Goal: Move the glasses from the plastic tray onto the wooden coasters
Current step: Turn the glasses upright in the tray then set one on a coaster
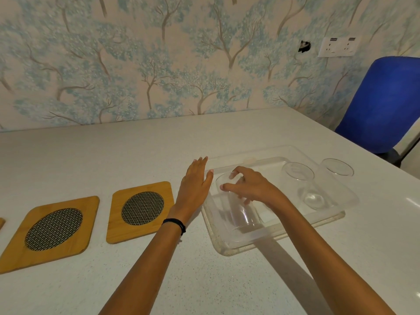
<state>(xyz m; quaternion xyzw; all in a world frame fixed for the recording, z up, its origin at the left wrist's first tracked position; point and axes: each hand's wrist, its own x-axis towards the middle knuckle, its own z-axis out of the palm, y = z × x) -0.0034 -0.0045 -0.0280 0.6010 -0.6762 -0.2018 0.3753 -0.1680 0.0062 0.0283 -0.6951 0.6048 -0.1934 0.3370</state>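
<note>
Coasters: two wooden coasters (53, 230) (141, 211) with mesh centres lay on the white table (113, 155), left of the tray; a sliver of a third showed at the far left edge.
Left hand (195, 183): flat, fingers spread, empty, beside the tray's left rim.
Right hand (247, 185): fingers curled around the rim of the nearest glass (241, 212).
Plastic tray (284, 233): held that glass and two more glasses (302, 185) (336, 176), all upright.
Blue chair (386, 103): stood at the table's right.
</note>
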